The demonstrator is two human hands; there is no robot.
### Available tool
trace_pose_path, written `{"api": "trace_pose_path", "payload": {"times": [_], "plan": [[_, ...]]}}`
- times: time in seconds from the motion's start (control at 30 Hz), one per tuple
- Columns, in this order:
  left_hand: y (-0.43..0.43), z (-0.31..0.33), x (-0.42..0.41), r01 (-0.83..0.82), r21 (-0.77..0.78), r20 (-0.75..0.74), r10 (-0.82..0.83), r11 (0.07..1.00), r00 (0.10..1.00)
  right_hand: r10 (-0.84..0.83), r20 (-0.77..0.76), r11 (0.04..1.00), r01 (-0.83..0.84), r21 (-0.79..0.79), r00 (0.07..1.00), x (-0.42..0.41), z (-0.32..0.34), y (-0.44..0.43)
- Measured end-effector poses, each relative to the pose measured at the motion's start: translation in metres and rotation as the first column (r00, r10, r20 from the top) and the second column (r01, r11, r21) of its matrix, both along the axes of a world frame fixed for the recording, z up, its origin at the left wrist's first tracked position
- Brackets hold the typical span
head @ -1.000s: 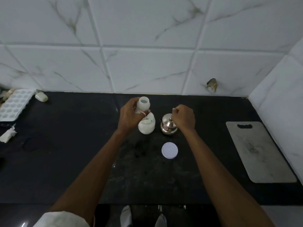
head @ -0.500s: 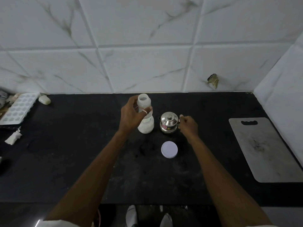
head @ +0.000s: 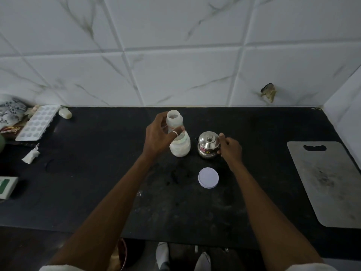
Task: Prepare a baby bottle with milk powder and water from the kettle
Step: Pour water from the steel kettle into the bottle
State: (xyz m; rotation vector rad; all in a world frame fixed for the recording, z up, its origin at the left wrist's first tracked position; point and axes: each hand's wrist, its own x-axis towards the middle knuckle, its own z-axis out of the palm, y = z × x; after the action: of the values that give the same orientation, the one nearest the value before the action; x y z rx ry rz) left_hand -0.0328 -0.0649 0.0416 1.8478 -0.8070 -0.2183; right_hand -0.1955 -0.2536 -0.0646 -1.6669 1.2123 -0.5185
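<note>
A clear baby bottle (head: 180,147) stands upright on the black counter (head: 97,173), its mouth open and white powder in its bottom. My left hand (head: 158,137) is wrapped around its neck and upper body from the left. Just right of it sits a small steel kettle (head: 208,145) with its lid on. My right hand (head: 230,147) is curled against the kettle's right side, closed where the handle is; the handle itself is hidden. A round white lid (head: 208,177) lies flat on the counter in front of the kettle.
A grey cutting board (head: 328,182) lies at the right, near the side wall. At the far left are an ice tray (head: 37,122), a small white lump (head: 65,113), crumpled paper (head: 31,155) and a white-green box (head: 6,186). A tiled wall backs the counter.
My right hand has moved from over the kettle's top to its right side and closed there. My left hand has kept hold of the bottle, which now stands straighter.
</note>
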Motion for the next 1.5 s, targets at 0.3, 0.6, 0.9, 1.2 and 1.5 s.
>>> {"api": "trace_pose_path", "payload": {"times": [0.3, 0.6, 0.9, 1.2, 1.5], "plan": [[-0.001, 0.001, -0.003, 0.021, 0.04, 0.042, -0.023, 0.999, 0.999, 0.031, 0.071, 0.998, -0.035, 0.05, 0.997, -0.001, 0.002, 0.0], [-0.006, 0.016, -0.007, 0.01, -0.023, 0.003, -0.01, 1.0, 1.0, -0.101, 0.383, 0.991, 0.057, 0.125, 0.918, 0.0, 0.077, -0.003], [-0.004, 0.09, 0.016, 0.013, -0.07, 0.099, -0.006, 0.997, 0.995, -0.031, 0.537, 0.999, 0.046, -0.014, 0.843, 0.026, 0.231, 0.014], [0.022, 0.16, 0.051, -0.028, -0.14, 0.18, 0.053, 0.99, 0.982, 0.112, 0.445, 0.968, 0.004, -0.251, 0.889, 0.069, 0.353, 0.048], [0.037, 0.154, 0.066, -0.028, -0.119, 0.163, 0.047, 0.993, 0.985, 0.213, 0.169, 0.833, -0.088, -0.546, 0.962, 0.102, 0.388, 0.072]]}}
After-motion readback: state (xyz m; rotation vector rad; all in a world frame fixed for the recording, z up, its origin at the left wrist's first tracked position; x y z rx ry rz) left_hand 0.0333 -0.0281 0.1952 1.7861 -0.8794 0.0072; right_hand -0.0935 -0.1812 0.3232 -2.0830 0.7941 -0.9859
